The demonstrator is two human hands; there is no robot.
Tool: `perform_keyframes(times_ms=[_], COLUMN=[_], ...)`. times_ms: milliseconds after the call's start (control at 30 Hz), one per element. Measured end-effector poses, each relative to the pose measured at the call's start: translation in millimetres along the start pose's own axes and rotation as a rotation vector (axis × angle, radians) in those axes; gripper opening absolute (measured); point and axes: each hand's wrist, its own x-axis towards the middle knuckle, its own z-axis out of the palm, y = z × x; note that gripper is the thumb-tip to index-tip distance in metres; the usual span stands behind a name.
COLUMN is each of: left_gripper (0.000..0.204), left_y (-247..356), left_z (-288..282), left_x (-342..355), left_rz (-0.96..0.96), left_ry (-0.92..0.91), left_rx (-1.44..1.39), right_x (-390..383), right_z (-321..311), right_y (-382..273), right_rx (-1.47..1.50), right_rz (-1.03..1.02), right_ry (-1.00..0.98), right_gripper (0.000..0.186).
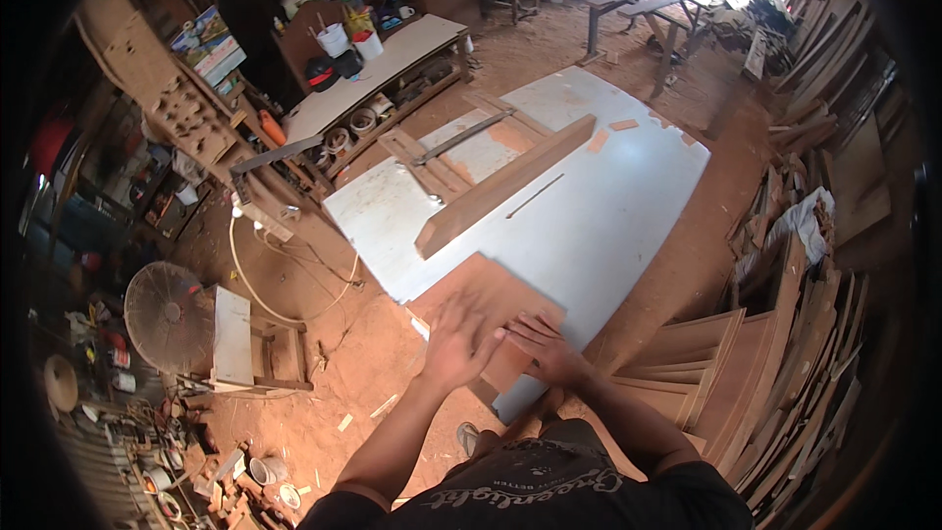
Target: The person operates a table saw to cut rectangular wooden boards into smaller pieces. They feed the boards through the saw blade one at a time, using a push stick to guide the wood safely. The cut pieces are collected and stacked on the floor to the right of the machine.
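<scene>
A flat reddish-brown board (pixel 488 285) lies at the near end of the white tabletop (pixel 628 186). My left hand (pixel 457 342) rests on its left part with the fingers stretched forward. On the right part lies my right hand (pixel 548 348), its fingers extended toward the left hand and the left thumb close to them. A smaller brown piece (pixel 505 370) shows below the hands at the near edge; its kind is not clear. Beyond the board are a long thick wooden plank (pixel 510 182) and a thin dark rod (pixel 535 196).
Past the plank sits a joined wooden frame (pixel 429 165) with a dark metal strip. A workbench (pixel 412 49) with buckets stands back left, a fan (pixel 170 312) at left. Stacked boards (pixel 775 363) line the right. Wood scraps (pixel 231 491) and a cable (pixel 265 309) lie on the left floor.
</scene>
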Motion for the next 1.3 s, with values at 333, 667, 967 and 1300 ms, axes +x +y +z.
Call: perform_keyframes(times_ms=[333, 667, 967, 1300], left_gripper=[0.078, 0.078, 0.077, 0.082], left_y=[-69, -56, -18, -3], left_z=[51, 104, 179, 266], left_x=[54, 165, 284, 399], left_rz=[0.09, 0.031, 0.008, 0.002], left_ry=[-0.198, -0.356, -0.398, -0.365], left_rx=[0.391, 0.412, 0.366, 0.36], right_x=[43, 7, 24, -24], right_z=[-6, -1, -35, -61], right_y=[52, 75, 170, 179], right_rx=[-0.004, 0.059, 0.043, 0.093], right_rz=[-0.04, 0.881, 1.056, 1.118], right_ry=[-0.087, 0.112, 0.127, 0.304], right_gripper=[0.086, 0.101, 0.093, 0.082])
